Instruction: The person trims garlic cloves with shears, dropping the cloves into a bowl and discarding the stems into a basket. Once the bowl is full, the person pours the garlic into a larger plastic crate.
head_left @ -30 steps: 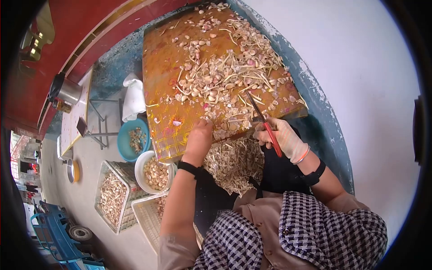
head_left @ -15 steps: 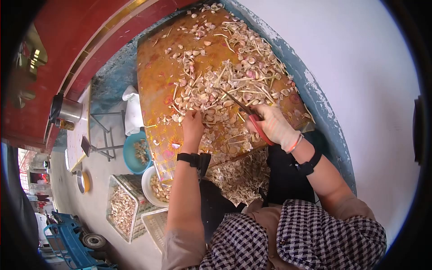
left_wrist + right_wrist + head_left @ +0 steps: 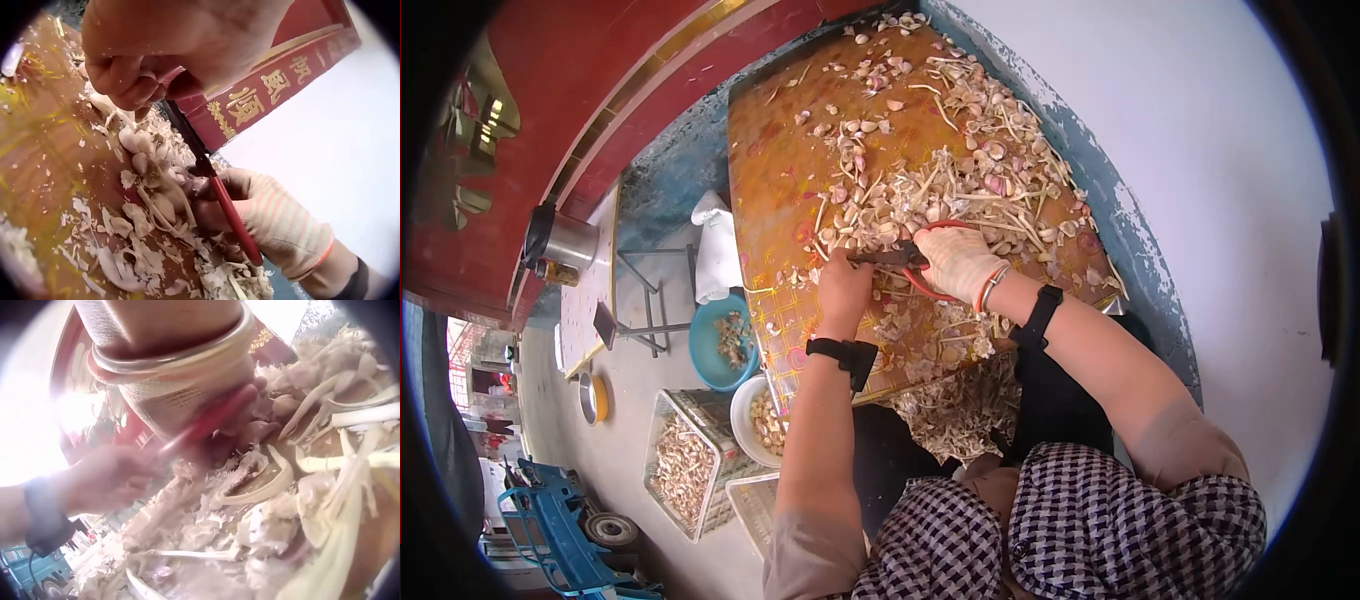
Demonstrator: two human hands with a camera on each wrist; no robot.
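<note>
Scissors with red handles (image 3: 234, 220) and dark blades (image 3: 885, 256) are gripped by my right hand (image 3: 956, 262), which wears a pale striped glove. Its blades point left, their tips right at the fingertips of my bare left hand (image 3: 845, 292). In the left wrist view that hand's curled fingers pinch a small piece of garlic, mostly hidden. Beneath both hands lies a heap of garlic cloves, stems and papery skins (image 3: 930, 195) on the orange patterned tabletop (image 3: 770, 150). In the right wrist view the glove's cuff (image 3: 181, 400) shows above loose stems.
A blue basin (image 3: 712, 372) and a white bucket (image 3: 745, 425) of cloves stand left of the table. A crate (image 3: 718, 455) full of garlic sits below them. Garlic waste (image 3: 960, 410) is piled between the person's knees. A white and blue wall (image 3: 1135, 225) bounds the right side.
Both hands have moved farther in over the tabletop. My right hand has come left and the scissors have swung from pointing up-left to nearly level, their tips now meeting my left hand.
</note>
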